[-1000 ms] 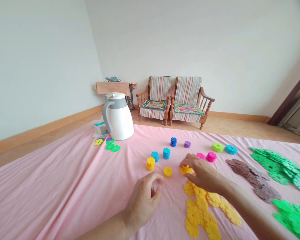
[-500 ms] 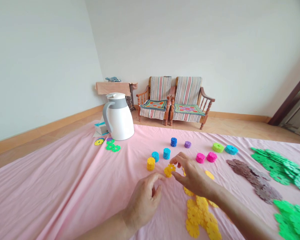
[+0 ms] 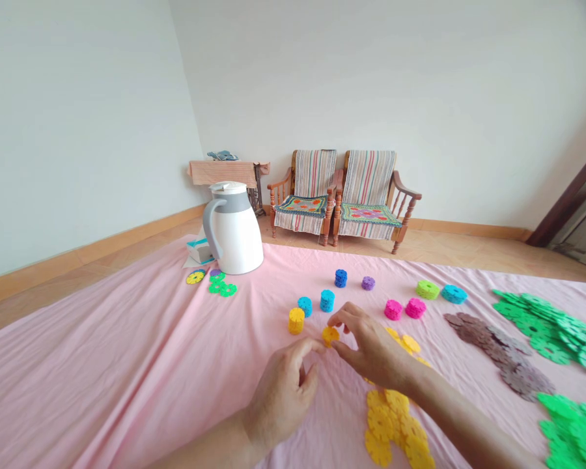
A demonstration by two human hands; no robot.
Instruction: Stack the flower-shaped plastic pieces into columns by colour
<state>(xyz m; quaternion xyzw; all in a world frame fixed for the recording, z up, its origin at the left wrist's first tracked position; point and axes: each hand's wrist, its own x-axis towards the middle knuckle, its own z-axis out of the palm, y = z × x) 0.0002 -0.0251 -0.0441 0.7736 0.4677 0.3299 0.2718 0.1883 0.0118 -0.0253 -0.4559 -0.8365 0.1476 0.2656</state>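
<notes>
A short stack of yellow notched plastic discs (image 3: 330,336) stands on the pink cloth. Around its right side, the thumb and index finger of my right hand (image 3: 371,342) grip it. My left hand (image 3: 286,391) rests low on the cloth, holding nothing, its index fingertip against the stack's near left edge and the thumb apart. A taller yellow stack (image 3: 295,321) is just left, with light blue stacks (image 3: 327,300) behind. Loose yellow discs (image 3: 388,420) lie in a heap under and below my right forearm, partly hidden.
Pink stacks (image 3: 393,309), a lime stack (image 3: 427,289) and a dark blue stack (image 3: 340,278) stand farther back. Brown discs (image 3: 501,355) and green discs (image 3: 542,322) spread at right. A white jug (image 3: 239,234) stands back left; two wooden chairs (image 3: 366,189) are beyond the cloth.
The upper yellow disc, tilted in my right fingers before, now lies flat on the short stack. My right hand has dropped slightly; my left hand has hardly moved.
</notes>
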